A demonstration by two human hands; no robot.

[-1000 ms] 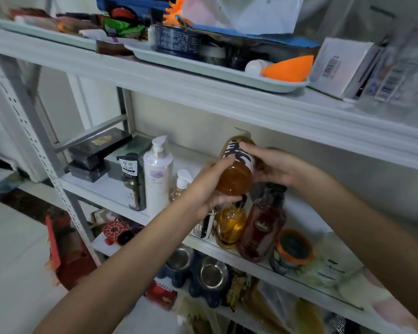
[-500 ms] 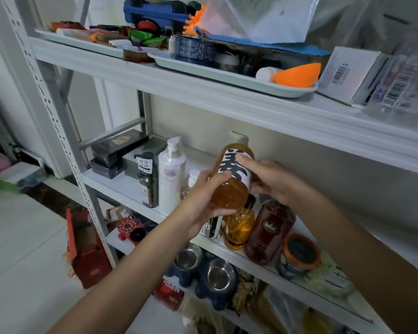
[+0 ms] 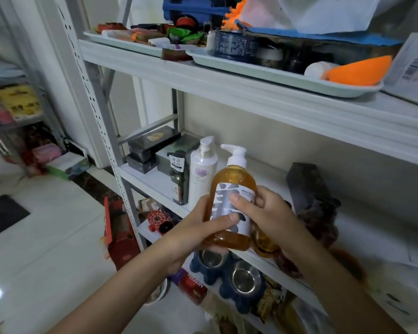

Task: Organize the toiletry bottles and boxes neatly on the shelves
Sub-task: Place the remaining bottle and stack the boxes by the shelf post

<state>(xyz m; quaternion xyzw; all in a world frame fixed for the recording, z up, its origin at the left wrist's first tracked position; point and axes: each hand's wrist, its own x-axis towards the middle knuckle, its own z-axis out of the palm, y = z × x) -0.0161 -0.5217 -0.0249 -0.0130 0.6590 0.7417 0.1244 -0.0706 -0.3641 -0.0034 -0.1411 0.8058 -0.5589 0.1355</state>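
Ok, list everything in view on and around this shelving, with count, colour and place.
amber bottle: one, white pump, held in front of the middle shelf
white bottle: one, white pump, middle shelf, left of the amber bottle
dark bottle: one, white label, left of the white bottle
boxes: several, black, stacked at the middle shelf's left end
tilted box: one, dark, middle shelf, right side
trays: two, pale green, top shelf, full of clutter
barcode box: one, white, top shelf, far right
bowls: two, steel in a blue holder, below the middle shelf
left hand: one, grips the amber bottle's lower part
right hand: one, grips its label
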